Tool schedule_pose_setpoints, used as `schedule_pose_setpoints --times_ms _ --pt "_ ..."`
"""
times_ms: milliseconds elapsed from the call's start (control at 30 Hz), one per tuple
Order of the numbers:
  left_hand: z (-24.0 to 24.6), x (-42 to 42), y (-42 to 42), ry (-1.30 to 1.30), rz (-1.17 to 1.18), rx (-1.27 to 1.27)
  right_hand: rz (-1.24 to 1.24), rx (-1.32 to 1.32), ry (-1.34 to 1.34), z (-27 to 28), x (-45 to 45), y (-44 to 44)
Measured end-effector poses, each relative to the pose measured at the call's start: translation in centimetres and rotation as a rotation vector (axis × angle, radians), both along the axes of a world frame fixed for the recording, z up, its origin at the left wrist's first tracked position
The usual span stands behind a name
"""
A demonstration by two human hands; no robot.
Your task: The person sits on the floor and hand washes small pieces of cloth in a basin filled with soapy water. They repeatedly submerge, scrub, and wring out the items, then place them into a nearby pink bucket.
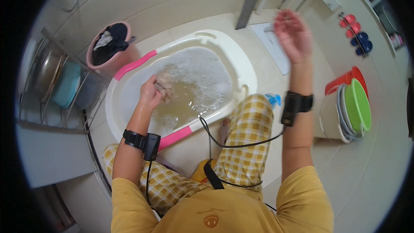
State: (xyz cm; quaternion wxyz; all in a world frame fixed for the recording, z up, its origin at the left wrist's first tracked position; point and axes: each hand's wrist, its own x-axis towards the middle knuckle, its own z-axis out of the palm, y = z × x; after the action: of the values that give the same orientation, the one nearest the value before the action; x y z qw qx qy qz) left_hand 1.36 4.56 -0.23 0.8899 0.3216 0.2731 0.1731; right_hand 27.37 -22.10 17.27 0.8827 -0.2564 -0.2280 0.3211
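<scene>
In front of me a white plastic baby bathtub point(248, 71) with pink grips holds cloudy, sudsy water point(184, 98). My left hand point(150, 93) is over the tub, gripping a wet beige cloth point(165, 85) at the water's surface. How far the cloth reaches under the suds is hidden. My right hand point(292, 37) is raised well to the right of the tub, palm showing and fingers slightly curled. It is blurred, and nothing is visible in it.
A pink bucket point(129, 60) with dark clothes stands behind the tub. At left, a metal rack point(64, 68) holds basins. Stacked basins point(357, 105) and a pail point(331, 119) are at right. A squat toilet point(270, 47), a blue plastic object point(273, 99) and a cable point(239, 145) are nearby.
</scene>
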Motion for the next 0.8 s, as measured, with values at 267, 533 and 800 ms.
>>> schedule_pose_setpoints --times_ms 267,533,800 --pt "-1.0 1.5 -0.3 0.094 -0.037 -0.044 -0.678 -0.8 0.22 -11.0 2.2 -23.0" --pt "-2.6 1.6 -1.6 0.218 -0.075 0.012 -0.41 -1.095 0.506 -28.2 -0.9 -19.0" --pt "-2.8 1.2 -2.5 0.212 -0.075 0.01 -0.484 -0.882 0.434 -29.6 -1.1 -16.5"
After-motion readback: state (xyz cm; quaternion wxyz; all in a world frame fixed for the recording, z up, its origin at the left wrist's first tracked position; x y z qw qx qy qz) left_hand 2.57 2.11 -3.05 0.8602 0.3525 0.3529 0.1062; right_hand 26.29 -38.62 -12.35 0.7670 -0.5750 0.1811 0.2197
